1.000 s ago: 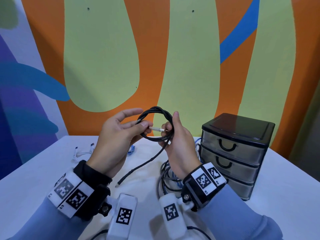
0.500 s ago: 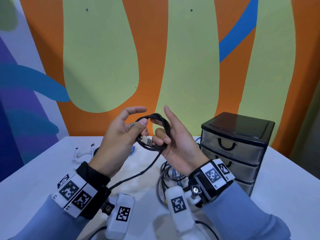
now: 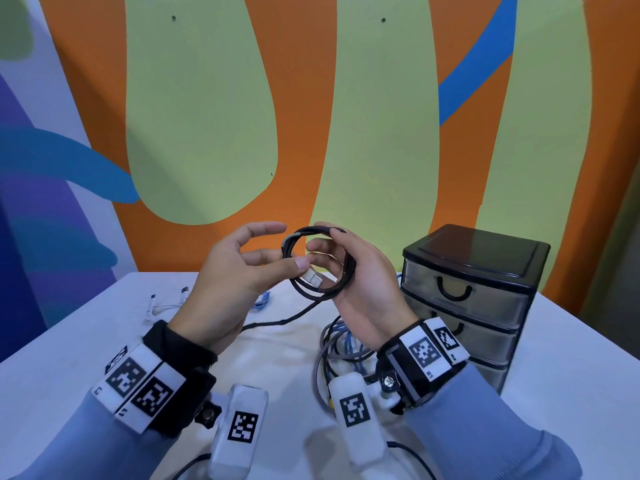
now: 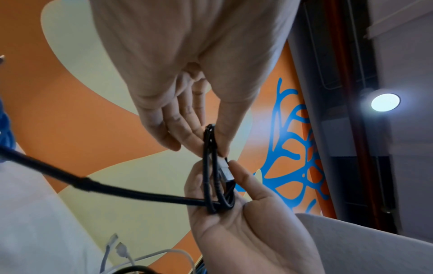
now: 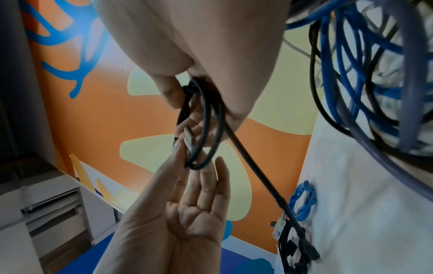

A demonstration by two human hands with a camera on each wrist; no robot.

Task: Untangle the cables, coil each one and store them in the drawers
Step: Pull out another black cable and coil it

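A black braided cable is wound into a small coil held up above the table. My right hand grips the coil, thumb through the loop and fingers round its far side. The left hand pinches the cable's silver USB plug at the coil's lower left; its forefinger stays stretched out. The left wrist view shows the coil and plug edge-on between both hands. A loose tail runs down to the table. The black three-drawer unit stands at the right, all drawers closed.
A tangle of grey, blue and black cables lies on the white table below my right hand, beside the drawers. A white cable and a small blue one lie at the far left. The painted wall stands close behind.
The left hand has carried the plug from pointing across the loop down to the coil's lower edge. The right hand has turned and shifted its grip on the coil.
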